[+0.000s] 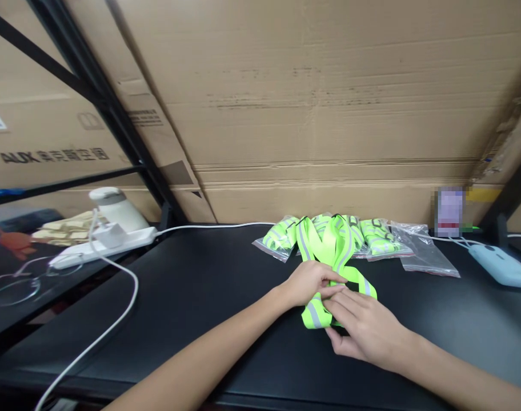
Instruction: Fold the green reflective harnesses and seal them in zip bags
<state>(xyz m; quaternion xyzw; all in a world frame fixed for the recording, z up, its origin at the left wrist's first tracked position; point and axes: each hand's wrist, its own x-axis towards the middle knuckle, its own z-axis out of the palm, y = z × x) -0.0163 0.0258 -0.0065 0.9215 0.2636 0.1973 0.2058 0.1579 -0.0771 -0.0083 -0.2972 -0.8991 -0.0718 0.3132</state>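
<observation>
A neon-green reflective strap (314, 314) with a grey stripe lies in loops on the black table. My left hand (309, 283) is closed over the strap's middle, fingers pointing right. From the right, my right hand (365, 325) grips the lower folds, its thumb underneath; its fingertips meet those of my left hand. The strap's upper loops stretch away toward the back of the table, and one loop sticks out to the right. Part of the strap is hidden under my fingers. Behind it lie clear bags with folded green straps, one bag (280, 237) to the left and another (380, 238) to the right.
A flat clear zip bag (432, 257) lies at the back right, near a propped phone (449, 211) and a light-blue power bank (503, 265). At left are a white power strip (104, 246), its cable (134, 285) and a white bottle (119, 208). Cardboard (329, 131) stands behind.
</observation>
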